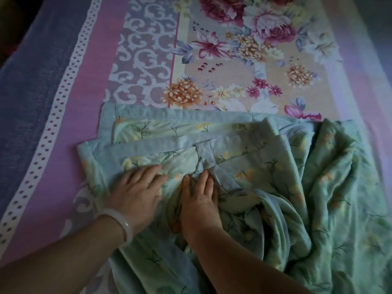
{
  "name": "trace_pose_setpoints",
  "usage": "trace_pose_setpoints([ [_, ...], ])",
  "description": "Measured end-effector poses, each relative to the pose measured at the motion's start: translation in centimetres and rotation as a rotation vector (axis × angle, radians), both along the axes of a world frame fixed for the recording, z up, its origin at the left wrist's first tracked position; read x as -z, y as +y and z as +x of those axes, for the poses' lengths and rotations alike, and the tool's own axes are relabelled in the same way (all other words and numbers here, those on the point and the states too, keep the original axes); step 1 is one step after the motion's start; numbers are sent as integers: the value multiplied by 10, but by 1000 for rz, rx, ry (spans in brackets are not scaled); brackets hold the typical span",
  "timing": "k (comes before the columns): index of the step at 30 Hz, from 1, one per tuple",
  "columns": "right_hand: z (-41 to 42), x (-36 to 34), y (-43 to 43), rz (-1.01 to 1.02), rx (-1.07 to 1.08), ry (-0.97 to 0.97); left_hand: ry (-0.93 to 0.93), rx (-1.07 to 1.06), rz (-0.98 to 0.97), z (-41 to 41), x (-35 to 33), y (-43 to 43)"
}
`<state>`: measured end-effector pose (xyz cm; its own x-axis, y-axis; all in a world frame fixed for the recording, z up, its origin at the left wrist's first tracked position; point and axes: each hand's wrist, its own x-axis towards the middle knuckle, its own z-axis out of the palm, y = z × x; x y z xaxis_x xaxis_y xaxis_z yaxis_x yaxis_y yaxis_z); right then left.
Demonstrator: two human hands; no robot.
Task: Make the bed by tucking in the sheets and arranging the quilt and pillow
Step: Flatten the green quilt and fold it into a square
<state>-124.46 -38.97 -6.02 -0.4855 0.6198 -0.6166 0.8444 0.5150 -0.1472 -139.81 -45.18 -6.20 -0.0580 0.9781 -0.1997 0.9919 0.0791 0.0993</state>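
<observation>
Quilt (318, 187) bunched lower right on floral sheet (233, 60); left hand (135, 194), right hand (199, 204) press folded edge, fingers (148, 170) straight, close together.

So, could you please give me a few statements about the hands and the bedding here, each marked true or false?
1. The left hand and the right hand both rest on the green quilt. True.
2. The white bangle sits on the right wrist. False: it is on the left wrist.
3. The green quilt covers the whole floral sheet. False: the sheet lies bare beyond the quilt's folded edge.
4. The left hand lies flat on the quilt with its fingers straight. True.
</observation>
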Motion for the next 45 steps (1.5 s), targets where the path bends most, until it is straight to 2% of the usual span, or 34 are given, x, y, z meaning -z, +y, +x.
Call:
trace_pose_setpoints([
  [5, 3, 0, 3, 29, -40, -11, 58, -544, -102, -2, -3, -12],
  [6, 4, -1, 3, 22, -45, -7, 69, -564, -93, 12, -9, -12],
  [7, 5, -3, 6, 1, -49, 0, 31, -483, -74, 30, -11, -13],
  [9, 8, -10, 18, -77, -41, 31, -66, -139, -65, 69, -13, -26],
  [11, 21, -27, 31, -123, -41, 132, -113, 5, -117, 84, -13, -47],
  [13, 44, -47, 39, 24, -24, 217, -79, -95, -177, 78, -14, -60],
  [16, 93, -69, 39, 373, -24, 16, 0, -306, -174, 65, -21, -74],
  [18, 120, -73, 37, 387, 26, -97, 53, -403, -177, 58, -27, -77],
  [19, 128, -76, 37, 369, 87, -67, 66, -433, -198, 58, -32, -78],
  [21, 135, -81, 37, 269, 307, 123, 37, -421, -174, 67, -43, -82],
  [22, 132, -85, 39, 174, 474, 284, 7, -364, -126, 75, -46, -83],
  [25, 108, -104, 39, -165, 937, 778, -180, -154, 136, 115, -48, -97],
  [27, 90, -114, 35, -463, 999, 990, -282, -40, 93, 143, -50, -110],
  [29, 80, -118, 30, -648, 911, 1074, -271, 86, 45, 162, -44, -127],
  [30, 81, -116, 29, -634, 867, 1044, -260, 129, 51, 167, -42, -134],
  [33, 101, -118, 16, -299, 770, 826, -317, 150, 170, 176, -38, -154],
  [34, 112, -119, 10, -264, 698, 765, -343, 168, 205, 178, -36, -159],
  [36, 137, -124, -15, -378, 511, 589, -348, 253, 186, 186, -31, -174],
  [38, 160, -121, -43, -489, 245, 256, -306, 321, 100, 193, -27, -186],
  [40, 181, -110, -67, -419, -53, -83, -283, 299, 52, 197, -23, -189],
  [42, 202, -93, -86, -330, -124, -184, -265, 214, 43, 204, -22, -182],
  [45, 226, -69, -112, -224, -218, -184, -204, 100, -16, 216, -20, -171],
])
